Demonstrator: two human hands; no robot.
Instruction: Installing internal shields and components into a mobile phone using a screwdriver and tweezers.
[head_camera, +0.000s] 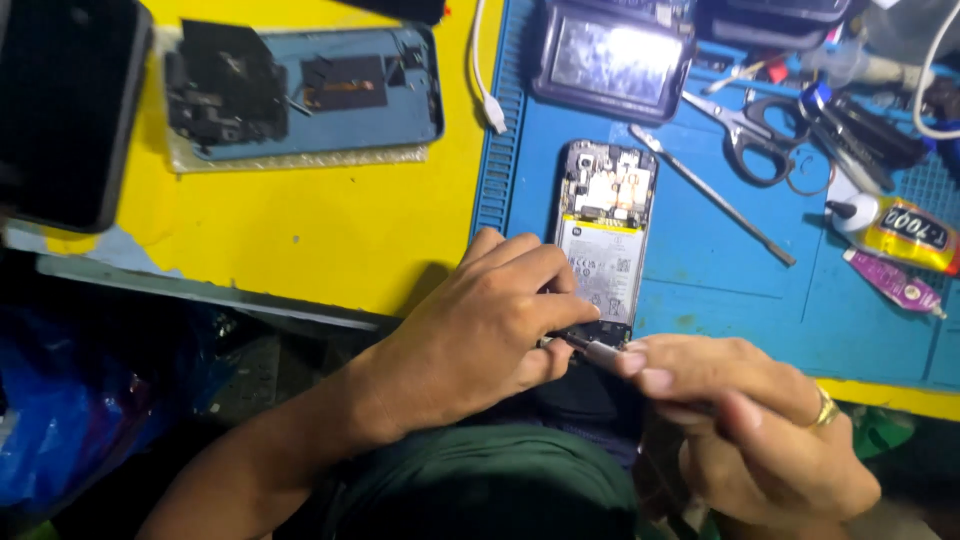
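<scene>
On mat, phone lengthwise, upright.

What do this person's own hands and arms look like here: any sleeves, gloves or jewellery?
Both hands are bare, with no gloves. The left hand and its forearm show no sleeve. The right hand wears a gold-coloured ring on one finger. No watch or bracelet shows.
</scene>
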